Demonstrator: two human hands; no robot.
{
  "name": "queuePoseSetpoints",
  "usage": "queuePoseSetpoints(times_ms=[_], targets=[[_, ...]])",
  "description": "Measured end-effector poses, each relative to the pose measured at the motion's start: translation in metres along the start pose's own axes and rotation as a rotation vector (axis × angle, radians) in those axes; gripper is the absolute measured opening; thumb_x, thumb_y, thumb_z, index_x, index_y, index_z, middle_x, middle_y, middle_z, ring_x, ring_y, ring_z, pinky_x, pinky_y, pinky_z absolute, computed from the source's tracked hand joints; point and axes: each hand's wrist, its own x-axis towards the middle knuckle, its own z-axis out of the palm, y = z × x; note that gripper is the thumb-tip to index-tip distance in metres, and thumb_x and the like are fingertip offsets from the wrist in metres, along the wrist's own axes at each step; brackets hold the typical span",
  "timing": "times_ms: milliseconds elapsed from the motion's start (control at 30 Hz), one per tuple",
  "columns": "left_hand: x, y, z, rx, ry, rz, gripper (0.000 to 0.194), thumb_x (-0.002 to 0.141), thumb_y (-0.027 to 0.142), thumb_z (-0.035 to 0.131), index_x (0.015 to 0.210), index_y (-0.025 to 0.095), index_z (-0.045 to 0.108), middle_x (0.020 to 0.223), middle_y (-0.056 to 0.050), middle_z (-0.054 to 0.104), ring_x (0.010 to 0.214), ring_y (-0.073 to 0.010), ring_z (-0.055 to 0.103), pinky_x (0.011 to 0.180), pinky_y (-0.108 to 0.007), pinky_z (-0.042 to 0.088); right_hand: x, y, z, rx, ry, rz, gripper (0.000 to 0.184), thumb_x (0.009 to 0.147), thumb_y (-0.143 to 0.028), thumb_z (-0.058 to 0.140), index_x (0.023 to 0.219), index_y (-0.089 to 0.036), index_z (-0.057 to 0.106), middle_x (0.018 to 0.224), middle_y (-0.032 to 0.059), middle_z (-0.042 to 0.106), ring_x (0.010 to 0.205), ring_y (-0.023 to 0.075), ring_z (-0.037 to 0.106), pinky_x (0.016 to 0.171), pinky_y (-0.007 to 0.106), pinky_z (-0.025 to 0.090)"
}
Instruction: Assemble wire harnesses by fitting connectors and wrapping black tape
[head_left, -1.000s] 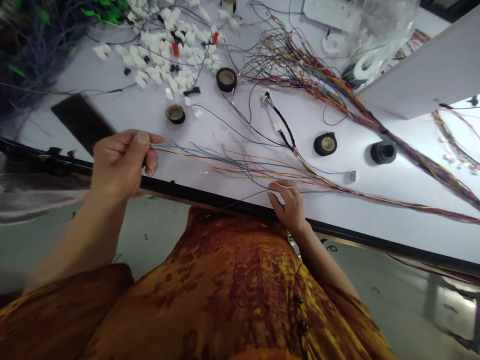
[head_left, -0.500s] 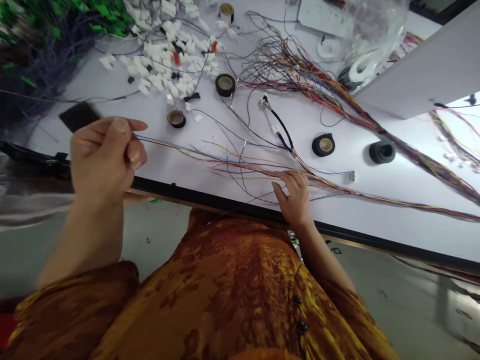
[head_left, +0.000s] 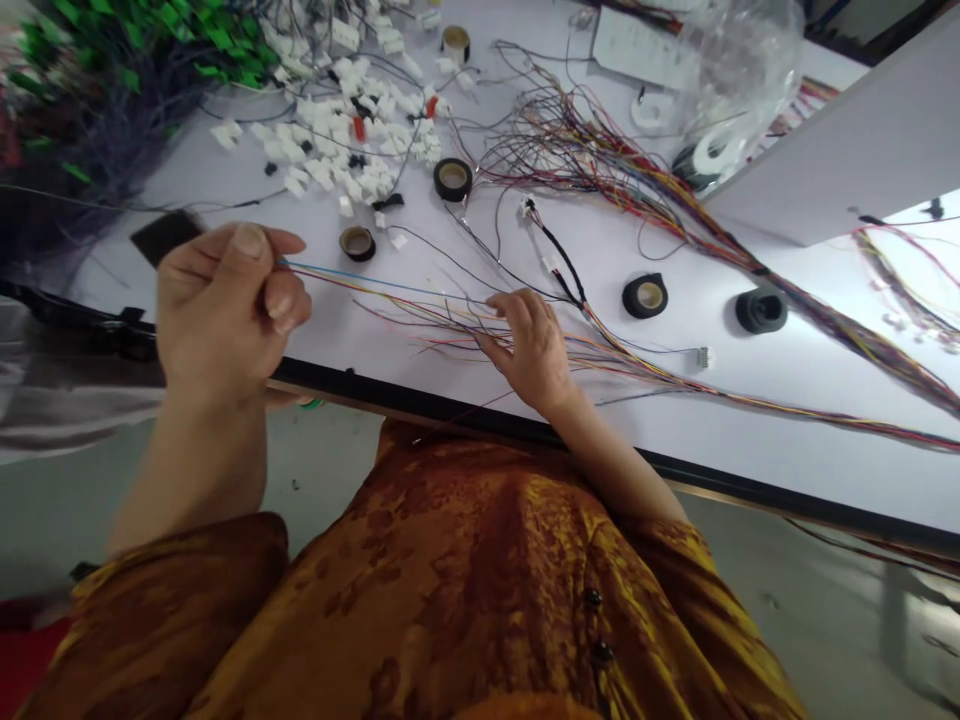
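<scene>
One thin bundle of multicoloured wires (head_left: 405, 310) spans the white tabletop (head_left: 817, 470) close to its front edge, between two hands held well apart. The left hand (head_left: 225, 300) pinches the bundle's stripped ends between thumb and fingers – the right hand (head_left: 529, 350) lies curled over the same wires, though whether it grips them cannot be told. Round black tape rolls (head_left: 645, 296) sit just beyond, and a scatter of small white plastic connectors (head_left: 330, 130) lies toward the back edge.
</scene>
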Motion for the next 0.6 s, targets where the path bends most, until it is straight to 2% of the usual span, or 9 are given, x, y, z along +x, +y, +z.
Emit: queuePoseSetpoints(times_ms=[100, 167, 267, 333, 433, 533, 600], targets=[[0.001, 0.002, -0.001, -0.022, 0.033, -0.014, 0.036, 0.098, 0.012, 0.046, 0.070, 0.007, 0.068, 0.036, 0.004, 0.042, 0.028, -0.0054, 0.033, 0.032, -0.017, 0.024, 0.010, -0.003, 0.004, 0.041, 0.029, 0.016, 0.035, 0.092, -0.031, 0.060, 0.124, -0.019, 0.056, 0.112, 0.0129, 0.058, 0.104, 0.0274, 0.055, 0.092, 0.043, 0.045], [0.002, 0.002, -0.002, -0.042, 0.040, -0.025, 0.040, 0.099, 0.009, 0.040, 0.070, 0.006, 0.068, 0.034, 0.003, 0.040, 0.028, -0.0056, 0.032, 0.032, -0.016, 0.024, 0.013, -0.001, 0.006, 0.083, 0.020, 0.027, 0.027, 0.090, -0.028, 0.061, 0.116, -0.019, 0.060, 0.107, 0.0118, 0.059, 0.099, 0.0254, 0.056, 0.088, 0.041, 0.046], [0.004, 0.000, -0.003, -0.053, 0.072, -0.045, 0.041, 0.100, 0.010, 0.040, 0.068, 0.007, 0.067, 0.035, 0.003, 0.040, 0.027, -0.0057, 0.031, 0.032, -0.017, 0.023, 0.016, 0.005, 0.009, 0.242, -0.012, 0.083, 0.020, 0.088, -0.021, 0.062, 0.107, -0.019, 0.060, 0.093, 0.0053, 0.060, 0.081, 0.0175, 0.057, 0.077, 0.034, 0.047], [0.005, -0.002, -0.001, -0.054, 0.082, -0.056, 0.041, 0.100, 0.011, 0.041, 0.069, 0.007, 0.067, 0.035, 0.003, 0.040, 0.027, -0.0057, 0.031, 0.032, -0.017, 0.023, 0.017, 0.011, 0.010, 0.391, -0.049, 0.129, 0.028, 0.086, -0.019, 0.062, 0.114, -0.019, 0.056, 0.084, 0.0002, 0.060, 0.068, 0.0122, 0.053, 0.069, 0.030, 0.045], [0.004, -0.006, 0.001, -0.081, 0.060, -0.034, 0.043, 0.100, 0.009, 0.037, 0.069, 0.009, 0.067, 0.037, 0.003, 0.042, 0.028, -0.0067, 0.033, 0.032, -0.018, 0.024, 0.017, 0.017, 0.008, 0.537, -0.132, 0.139, 0.045, 0.085, -0.022, 0.064, 0.127, -0.020, 0.048, 0.080, -0.0030, 0.059, 0.060, 0.0099, 0.048, 0.062, 0.027, 0.043], [0.006, -0.007, 0.002, -0.069, 0.055, -0.016, 0.041, 0.100, 0.010, 0.040, 0.067, 0.011, 0.064, 0.038, 0.004, 0.044, 0.029, -0.0067, 0.034, 0.032, -0.019, 0.025, 0.018, 0.015, 0.003, 0.473, -0.081, 0.121, 0.059, 0.084, -0.022, 0.064, 0.139, -0.023, 0.042, 0.093, 0.0017, 0.062, 0.067, 0.0122, 0.052, 0.065, 0.029, 0.046], [0.010, -0.007, 0.001, -0.049, 0.050, 0.007, 0.040, 0.100, 0.011, 0.041, 0.066, 0.011, 0.063, 0.038, 0.004, 0.043, 0.030, -0.0060, 0.034, 0.033, -0.019, 0.024, 0.021, 0.010, 0.002, 0.395, -0.022, 0.103, 0.060, 0.085, -0.022, 0.064, 0.142, -0.025, 0.043, 0.105, 0.0059, 0.061, 0.076, 0.0150, 0.057, 0.070, 0.031, 0.048]])
